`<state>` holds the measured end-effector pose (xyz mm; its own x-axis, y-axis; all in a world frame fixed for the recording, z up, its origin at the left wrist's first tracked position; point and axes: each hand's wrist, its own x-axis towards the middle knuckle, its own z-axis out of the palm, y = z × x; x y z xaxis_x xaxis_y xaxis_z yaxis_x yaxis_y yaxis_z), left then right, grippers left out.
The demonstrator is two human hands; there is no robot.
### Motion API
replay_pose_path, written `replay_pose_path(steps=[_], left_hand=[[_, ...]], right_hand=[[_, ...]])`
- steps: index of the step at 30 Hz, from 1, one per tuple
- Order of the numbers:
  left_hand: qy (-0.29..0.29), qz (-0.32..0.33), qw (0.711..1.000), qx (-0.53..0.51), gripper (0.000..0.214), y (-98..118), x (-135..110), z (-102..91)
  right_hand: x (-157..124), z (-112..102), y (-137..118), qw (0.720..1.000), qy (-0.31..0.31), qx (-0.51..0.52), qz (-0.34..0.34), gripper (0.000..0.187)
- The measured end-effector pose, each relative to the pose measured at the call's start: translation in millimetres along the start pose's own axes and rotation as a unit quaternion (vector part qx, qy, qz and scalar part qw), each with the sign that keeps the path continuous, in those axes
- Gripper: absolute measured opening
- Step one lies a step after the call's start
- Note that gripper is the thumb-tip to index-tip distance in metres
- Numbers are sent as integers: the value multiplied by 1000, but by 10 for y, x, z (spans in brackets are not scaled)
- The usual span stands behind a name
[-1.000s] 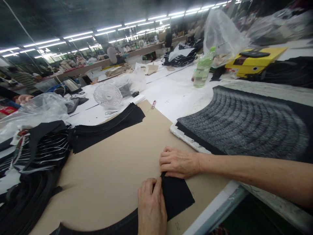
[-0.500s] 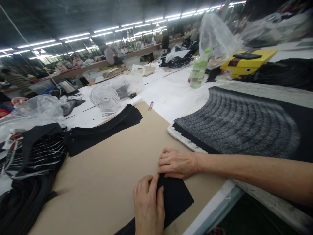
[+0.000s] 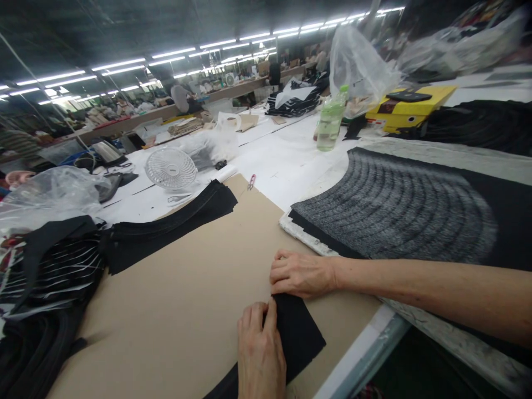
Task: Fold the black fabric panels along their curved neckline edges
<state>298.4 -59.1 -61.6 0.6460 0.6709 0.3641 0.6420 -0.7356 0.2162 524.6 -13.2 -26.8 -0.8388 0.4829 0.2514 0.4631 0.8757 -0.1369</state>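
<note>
A black fabric piece [image 3: 301,327] with a curved strip trailing toward the bottom of the view lies on the tan board [image 3: 178,310]. My left hand [image 3: 261,349] rests over its left edge, fingers bent and together, the thumb mostly hidden. Just above, my right hand [image 3: 301,274] has curled fingers closed at the fabric's top corner. The fingertips of both hands nearly meet there, and they hide the edge between them. Farther up the board lies a stack of curved black fabric pieces [image 3: 174,221].
On the right, grey-speckled black pieces [image 3: 399,210] lie fanned out on a white-edged board. Pink thread snips [image 3: 251,182], a white fan [image 3: 171,168], a green bottle [image 3: 330,124] and a yellow box [image 3: 409,108] stand beyond. Black bundles [image 3: 54,266] are piled at left.
My left hand has shifted slightly right along the fabric edge, and its thumb is now tucked out of sight. My right hand stays nearly in place. The whole view has drifted a little.
</note>
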Motion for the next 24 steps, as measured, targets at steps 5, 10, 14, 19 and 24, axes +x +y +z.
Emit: replay_pose_path(steps=[5,10,14,19,24], left_hand=[[6,2,1000,-5,43,-1,-21,19],[-3,-44,999,-23,48,52,-7,31],[-21,-65,998,-17,51,104,8,32],[-35,-69,997,-1,50,136,24,16],[-22,-47,999,12,50,117,-14,66]], right_hand=[[-51,9,-1,1000,1,-4,-1,20],[-69,9,-2,1000,-1,-3,14,22],[-73,-12,-18,1000,-5,1,29,22],[-69,-92,-55,995,-1,15,100,27],[-42,-145,-149,982,9,62,180,28]])
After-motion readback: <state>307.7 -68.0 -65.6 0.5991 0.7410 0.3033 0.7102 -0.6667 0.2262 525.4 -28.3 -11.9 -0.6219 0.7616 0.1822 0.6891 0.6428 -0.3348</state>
